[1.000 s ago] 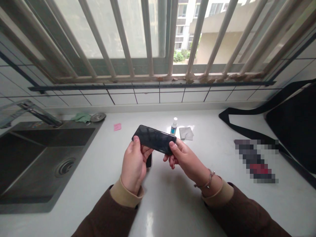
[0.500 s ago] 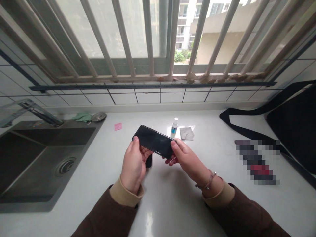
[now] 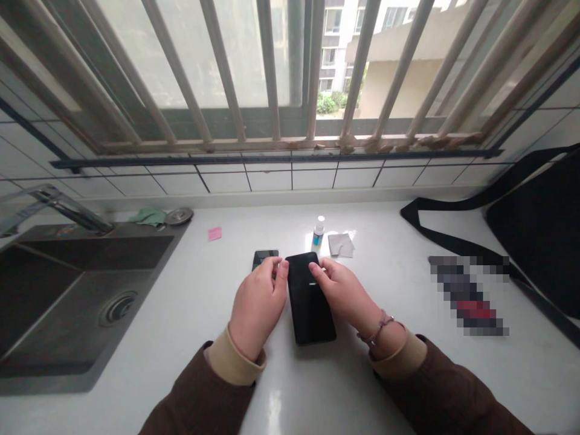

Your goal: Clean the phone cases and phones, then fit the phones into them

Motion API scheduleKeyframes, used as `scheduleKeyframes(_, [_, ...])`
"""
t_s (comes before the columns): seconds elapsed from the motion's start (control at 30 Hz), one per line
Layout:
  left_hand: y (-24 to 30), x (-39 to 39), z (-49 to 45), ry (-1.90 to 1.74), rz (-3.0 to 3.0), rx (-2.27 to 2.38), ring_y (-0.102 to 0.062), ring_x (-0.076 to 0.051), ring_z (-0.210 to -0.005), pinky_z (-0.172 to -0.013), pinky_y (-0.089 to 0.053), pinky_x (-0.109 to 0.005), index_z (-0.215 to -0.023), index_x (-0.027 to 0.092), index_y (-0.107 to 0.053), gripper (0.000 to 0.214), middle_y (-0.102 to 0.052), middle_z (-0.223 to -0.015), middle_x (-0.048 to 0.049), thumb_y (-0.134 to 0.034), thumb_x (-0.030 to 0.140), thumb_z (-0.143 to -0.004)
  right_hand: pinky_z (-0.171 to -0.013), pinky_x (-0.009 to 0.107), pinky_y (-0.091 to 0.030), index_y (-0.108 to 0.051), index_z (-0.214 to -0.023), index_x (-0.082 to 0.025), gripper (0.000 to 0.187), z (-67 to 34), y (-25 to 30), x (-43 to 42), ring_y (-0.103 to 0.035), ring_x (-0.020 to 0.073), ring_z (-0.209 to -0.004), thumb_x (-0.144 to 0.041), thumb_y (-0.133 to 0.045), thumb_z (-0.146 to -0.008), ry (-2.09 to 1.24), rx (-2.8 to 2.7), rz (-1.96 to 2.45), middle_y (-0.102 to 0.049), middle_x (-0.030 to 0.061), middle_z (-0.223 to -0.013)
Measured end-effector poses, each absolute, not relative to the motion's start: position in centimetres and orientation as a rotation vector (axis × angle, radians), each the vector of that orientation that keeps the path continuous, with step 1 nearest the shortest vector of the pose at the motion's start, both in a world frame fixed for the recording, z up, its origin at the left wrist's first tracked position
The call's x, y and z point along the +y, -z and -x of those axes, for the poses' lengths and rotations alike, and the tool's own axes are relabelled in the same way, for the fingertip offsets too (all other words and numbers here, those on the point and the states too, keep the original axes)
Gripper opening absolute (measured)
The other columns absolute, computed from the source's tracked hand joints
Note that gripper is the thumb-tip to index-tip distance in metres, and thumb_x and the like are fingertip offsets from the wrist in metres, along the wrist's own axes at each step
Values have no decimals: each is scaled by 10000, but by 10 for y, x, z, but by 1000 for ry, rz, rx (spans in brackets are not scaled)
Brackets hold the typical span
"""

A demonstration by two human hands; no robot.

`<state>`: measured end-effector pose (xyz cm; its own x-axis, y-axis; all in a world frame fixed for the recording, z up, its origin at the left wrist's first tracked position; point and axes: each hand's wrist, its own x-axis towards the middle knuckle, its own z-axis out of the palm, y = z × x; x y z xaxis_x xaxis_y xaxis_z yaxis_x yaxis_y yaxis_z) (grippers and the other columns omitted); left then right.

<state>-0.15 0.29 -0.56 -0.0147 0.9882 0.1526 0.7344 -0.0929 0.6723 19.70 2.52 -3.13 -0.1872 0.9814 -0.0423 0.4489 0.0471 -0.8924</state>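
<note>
The left hand (image 3: pixel 258 305) is half curled, its thumb tip at the edge of a glossy black smartphone (image 3: pixel 310 302), with no firm hold on it. The right hand (image 3: pixel 339 290) is loosely open, its extended fingertips (image 3: pixel 316 267) resting on the phone's far end, also without gripping. The phone lies flat between the hands on a white countertop (image 3: pixel 172 368). Just past the left hand's fingers lies a smaller dark glass-fronted slab (image 3: pixel 265 258), partly hidden by them. Beyond the right hand stand a small white-capped bottle with a blue label (image 3: pixel 318 231) and a square of white tissue (image 3: pixel 341 244). Farther out to the left are a pink sticky note (image 3: pixel 214 234) and a stainless steel sink (image 3: pixel 90 228); far to the right lies a black fabric bag with a long strap (image 3: pixel 534 241).
</note>
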Motion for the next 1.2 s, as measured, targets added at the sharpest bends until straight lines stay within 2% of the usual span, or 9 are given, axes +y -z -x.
scheduleKeyframes(0.07, [5, 1, 4, -793, -2111, 2052, -674, -368, -1116, -986, -517, -490, -1293, 137, -681, 432, -732, -1173, -187, -507, 473, -1085, -648, 309, -410, -634, -893, -217, 432, -199, 33, 28, -653, 219, -746, -576, -499, -1092, -1050, -1704, 1544, -730, 44, -824])
scheduleKeyframes(0.13, [6, -1, 4, -638, -2183, 2254, -634, -411, -1178, -987, -524, -525, -1376, 111, -648, 493, -693, -1258, -223, -582, 477, -1051, -643, 307, -417, -658, -921, -211, 420, -201, 36, 32, -689, 227, -763, -554, -494, -1101, -1030, -1706, 1619, -763, 61, -854])
scheduleKeyframes(0.27, [8, -5, 1, -318, -2137, 2390, -630, -442, -1148, -870, -566, -528, -1508, 104, -570, 668, -664, -1248, -235, -647, 540, -1008, -659, 311, -434, -698, -951, -193, 396, -205, 41, 38, -734, 248, -809, -488, -490, -1114, -976, -1724, 1707, -798, 97, -896])
scheduleKeyframes(0.4, [11, -6, 0, -179, -2130, 2353, -645, -428, -1109, -882, -565, -508, -1585, 69, -508, 739, -659, -1203, -243, -689, 462, -987, -705, 314, -460, -748, -1025, -173, 317, -207, 42, 39, -770, 268, -882, -413, -554, -1097, -910, -1770, 1753, -822, 131, -968])
scheduleKeyframes(0.57, [17, -2, 4, -281, -2198, 2313, -656, -408, -1044, -962, -542, -516, -1549, 0, -520, 691, -673, -1130, -247, -682, 346, -973, -752, 346, -492, -636, -1434, -117, 441, -206, 40, 36, -792, 317, -912, -364, -635, -1070, -718, -1849, 1848, -830, 156, -977])
scheduleKeyframes(0.8, [23, 0, 4, -704, -2224, 2111, -669, -391, -1105, -1010, -560, -537, -1422, 56, -560, 563, -697, -1199, -224, -720, 290, -936, -748, 372, -532, -646, -1413, -90, 452, -206, 37, 31, -811, 365, -963, -393, -642, -1078, -431, -2038, 1956, -827, 210, -1033])
scheduleKeyframes(0.93, [17, -3, -1, -967, -2291, 1869, -653, -360, -1176, -1058, -550, -549, -1357, 165, -562, 459, -690, -1254, -176, -732, 267, -943, -749, 386, -547, -693, -1362, -127, 420, -209, 26, 29, -810, 343, -891, -436, -580, -1102, -372, -1933, 1846, -819, 156, -908])
scheduleKeyframes(1.07, [11, -7, -8, -1008, -2316, 1605, -637, -329, -1206, -1075, -539, -532, -1347, 208, -563, 439, -681, -1272, -143, -739, 240, -945, -616, 328, -557, -734, -1123, -200, 511, -205, 21, 26, -778, 244, -703, -637, -471, -1098, -896, -1670, 1517, -785, 74, -821])
scheduleKeyframes(1.2, [7, -12, -13, -965, -2260, 1479, -635, -320, -1196, -1069, -535, -509, -1328, 218, -587, 427, -675, -1267, -139, -755, 257, -937, -531, 292, -568, -630, -955, -212, 546, -196, 29, 25, -735, 201, -597, -747, -537, -1017, -1415, -1388, 1271, -739, 32, -728])
